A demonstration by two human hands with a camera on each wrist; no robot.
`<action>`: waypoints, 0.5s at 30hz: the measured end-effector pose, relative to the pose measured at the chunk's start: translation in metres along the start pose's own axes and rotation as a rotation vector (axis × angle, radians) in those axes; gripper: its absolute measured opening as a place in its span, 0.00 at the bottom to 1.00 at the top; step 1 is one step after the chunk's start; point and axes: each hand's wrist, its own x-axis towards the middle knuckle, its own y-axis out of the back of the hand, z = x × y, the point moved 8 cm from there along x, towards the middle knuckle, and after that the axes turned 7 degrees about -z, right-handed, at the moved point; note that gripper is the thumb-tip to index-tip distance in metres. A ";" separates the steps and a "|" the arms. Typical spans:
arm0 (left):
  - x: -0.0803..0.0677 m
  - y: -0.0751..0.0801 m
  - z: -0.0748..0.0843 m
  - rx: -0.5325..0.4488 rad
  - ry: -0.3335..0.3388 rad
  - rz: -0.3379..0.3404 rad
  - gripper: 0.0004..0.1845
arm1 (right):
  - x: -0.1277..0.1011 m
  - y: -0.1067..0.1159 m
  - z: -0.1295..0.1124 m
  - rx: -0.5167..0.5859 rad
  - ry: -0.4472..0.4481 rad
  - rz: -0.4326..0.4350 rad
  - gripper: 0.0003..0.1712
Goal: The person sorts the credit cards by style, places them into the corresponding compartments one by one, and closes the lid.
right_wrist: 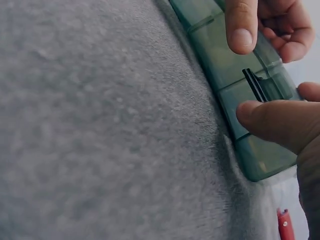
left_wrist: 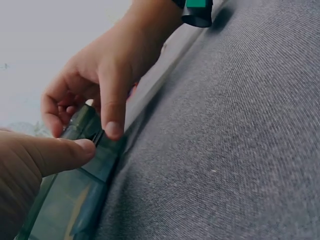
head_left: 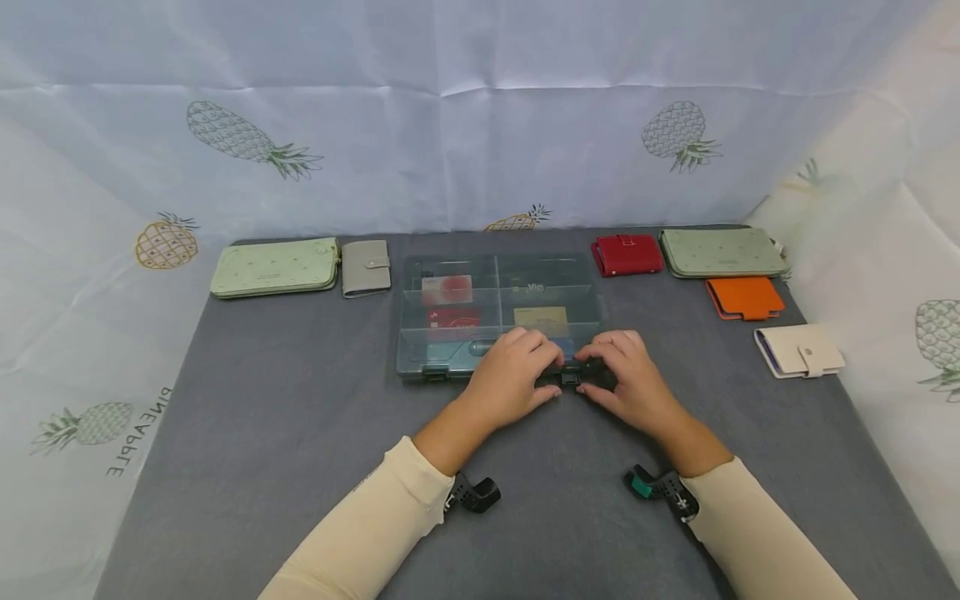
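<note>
A translucent teal compartment box [head_left: 450, 354] with its lid down lies at the middle of the table. Cards show through the lid, among them a red card [head_left: 453, 318] and a gold card [head_left: 542, 319]. Both hands are at its front edge, either side of a black latch [right_wrist: 255, 86]. My left hand [head_left: 516, 375] holds the edge left of the latch, fingers over the lid and thumb at the front wall. On the other side, my right hand [head_left: 628, 379] grips the edge likewise, its thumb [right_wrist: 270, 120] right beside the latch.
At the back left lie a pale green wallet [head_left: 276, 267] and a grey card holder [head_left: 366, 268]. Toward the right are a red wallet [head_left: 628, 254], another green wallet [head_left: 720, 252], an orange holder [head_left: 745, 297] and a cream one [head_left: 799, 350]. Pineapple-print cloth [head_left: 450, 158] hangs behind.
</note>
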 end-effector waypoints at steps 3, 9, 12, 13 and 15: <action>0.001 -0.001 -0.001 -0.002 0.021 -0.021 0.20 | 0.001 0.002 0.002 0.041 -0.008 0.012 0.30; 0.003 0.000 -0.005 -0.035 0.085 -0.054 0.18 | 0.003 0.004 0.005 0.110 -0.043 0.045 0.24; 0.003 0.000 -0.006 -0.055 0.123 -0.057 0.17 | 0.003 0.005 0.006 0.129 -0.064 0.083 0.20; 0.004 0.000 -0.007 -0.056 0.136 -0.056 0.17 | 0.003 0.005 0.007 0.138 -0.069 0.099 0.19; 0.005 0.000 -0.007 -0.048 0.162 -0.047 0.16 | 0.003 0.006 0.008 0.156 -0.076 0.130 0.19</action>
